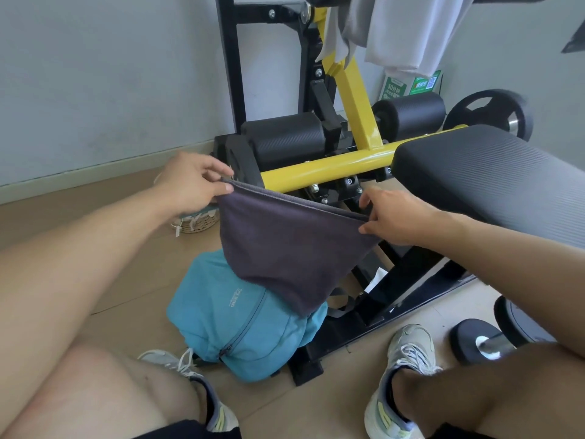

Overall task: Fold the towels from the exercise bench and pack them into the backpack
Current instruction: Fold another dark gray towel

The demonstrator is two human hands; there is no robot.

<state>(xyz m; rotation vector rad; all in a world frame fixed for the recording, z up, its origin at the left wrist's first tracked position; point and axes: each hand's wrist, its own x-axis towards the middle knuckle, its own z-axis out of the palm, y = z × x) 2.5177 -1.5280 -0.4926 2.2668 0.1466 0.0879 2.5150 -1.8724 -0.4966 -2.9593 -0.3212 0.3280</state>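
The left hand (pixel 190 182) and right hand (pixel 394 217) each pinch a top corner of the dark grey towel (pixel 285 245) — folded, hanging between them. Its lower edge drapes onto the teal backpack (pixel 234 324), on the floor beside the exercise bench (pixel 493 175) — two pale towels (pixel 392 30) hang above.

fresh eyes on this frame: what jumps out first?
The dark grey towel, mid-frame, hangs stretched between the left hand and the right hand, each pinching a top corner. Right below it on the floor lies the teal backpack, the towel's lower edge draping over its top. Behind runs the bright yellow bench frame, with light grey towels hanging at top right.
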